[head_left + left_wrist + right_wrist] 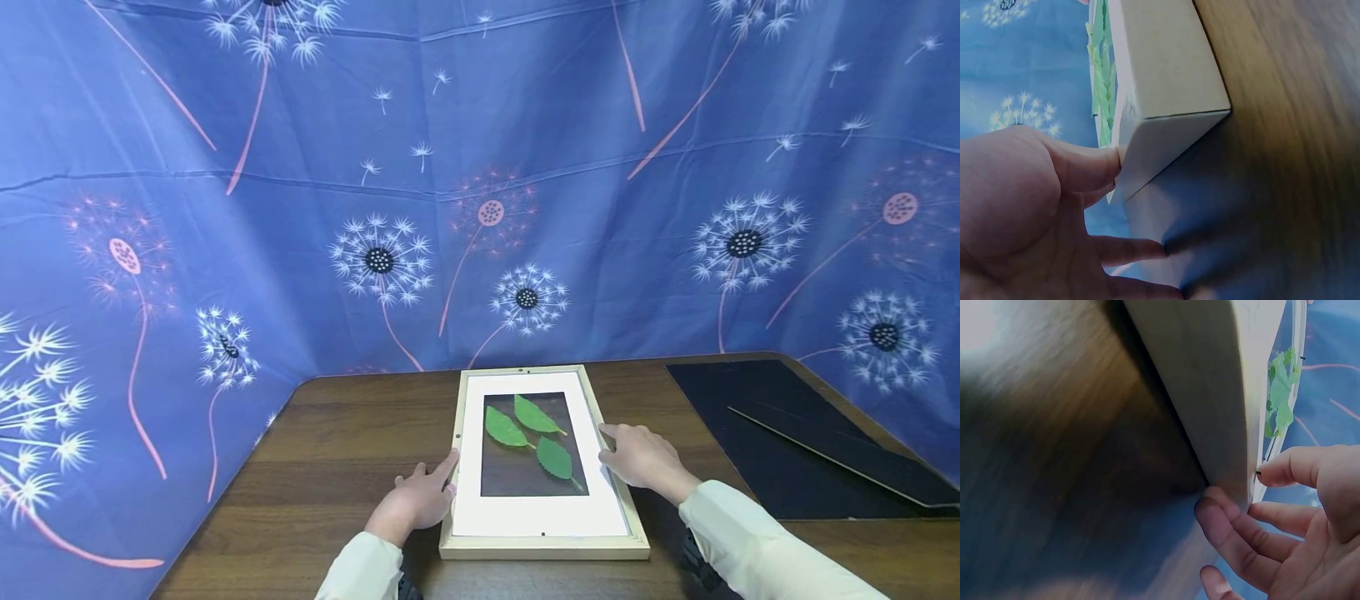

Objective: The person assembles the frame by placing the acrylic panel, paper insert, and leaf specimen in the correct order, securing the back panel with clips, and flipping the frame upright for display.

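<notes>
A pale wooden picture frame [544, 553] lies flat on the table, with a white mat [542, 518] inside it. Three green leaves [554, 457] show in the dark window of the mat. My left hand [420, 500] touches the frame's left side, index finger extended along the rim. In the left wrist view its thumb [1094, 169] meets the frame edge while other fingers reach down beside it. On the opposite side, my right hand [647, 458] has index finger and thumb at the rim. Its thumb tip [1267, 474] sits by a small black tab, other fingertips against the frame's side.
The frame stands on a brown wooden table [337, 442]. At the right lies a black sheet [720, 417] with another dark, thin-edged panel [840, 450] overlapping it. A blue dandelion-print cloth [450, 250] hangs behind and beside the table.
</notes>
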Demonstrator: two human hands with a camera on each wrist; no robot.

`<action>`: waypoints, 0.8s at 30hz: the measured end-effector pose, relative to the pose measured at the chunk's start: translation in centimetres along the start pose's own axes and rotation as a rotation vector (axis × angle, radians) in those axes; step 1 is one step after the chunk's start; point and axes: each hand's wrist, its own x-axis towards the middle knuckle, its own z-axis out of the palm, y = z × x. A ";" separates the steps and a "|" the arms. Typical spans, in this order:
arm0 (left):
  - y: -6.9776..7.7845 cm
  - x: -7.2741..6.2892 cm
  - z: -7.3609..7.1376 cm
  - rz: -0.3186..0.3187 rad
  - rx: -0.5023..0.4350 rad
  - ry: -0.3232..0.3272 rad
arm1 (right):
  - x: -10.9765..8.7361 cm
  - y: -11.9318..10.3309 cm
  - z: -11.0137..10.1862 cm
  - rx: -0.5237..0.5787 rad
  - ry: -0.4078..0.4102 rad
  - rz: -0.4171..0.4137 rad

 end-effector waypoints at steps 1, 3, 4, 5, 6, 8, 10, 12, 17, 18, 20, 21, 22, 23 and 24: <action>0.2 0.0 0.1 -0.001 0.004 0.002 | 0.0 0.2 -0.1 -0.002 0.001 0.006; 0.7 0.1 0.3 -0.001 0.014 0.003 | -0.1 0.6 -0.2 0.000 0.001 0.016; 0.8 0.1 0.3 -0.003 0.013 0.002 | -0.1 0.8 -0.3 -0.001 0.000 0.020; 1.0 0.1 0.4 0.001 0.016 0.001 | -0.2 1.0 -0.4 -0.001 -0.002 0.025; 1.2 0.2 0.5 0.001 0.017 0.000 | -0.2 1.1 -0.5 0.000 -0.003 0.028; 1.5 0.2 0.7 0.006 0.018 0.001 | -0.3 1.4 -0.7 0.003 -0.007 0.036; 1.8 0.2 0.9 0.009 0.018 -0.001 | -0.5 1.7 -0.8 0.002 -0.008 0.037; 2.0 0.2 1.0 0.005 0.022 -0.002 | -0.6 1.9 -0.9 0.005 -0.006 0.036; 2.4 0.1 0.9 -0.005 0.035 -0.008 | -0.8 2.2 -0.9 0.014 -0.001 0.025; 2.4 0.1 0.9 -0.005 0.038 -0.008 | -0.9 2.3 -0.9 0.018 -0.001 0.025; 2.5 0.1 0.9 -0.004 0.043 -0.009 | -0.9 2.4 -0.9 0.022 -0.002 0.024; 2.5 0.0 0.8 -0.003 0.045 -0.011 | -0.9 2.4 -0.9 0.024 -0.002 0.022; 2.5 0.0 0.8 -0.001 0.045 -0.012 | -0.9 2.4 -0.9 0.025 -0.004 0.021; 2.4 0.0 0.8 0.001 0.046 -0.014 | -0.9 2.5 -0.9 0.028 -0.004 0.019; 2.4 0.1 0.7 0.002 0.045 -0.016 | -0.9 2.5 -0.9 0.030 -0.003 0.014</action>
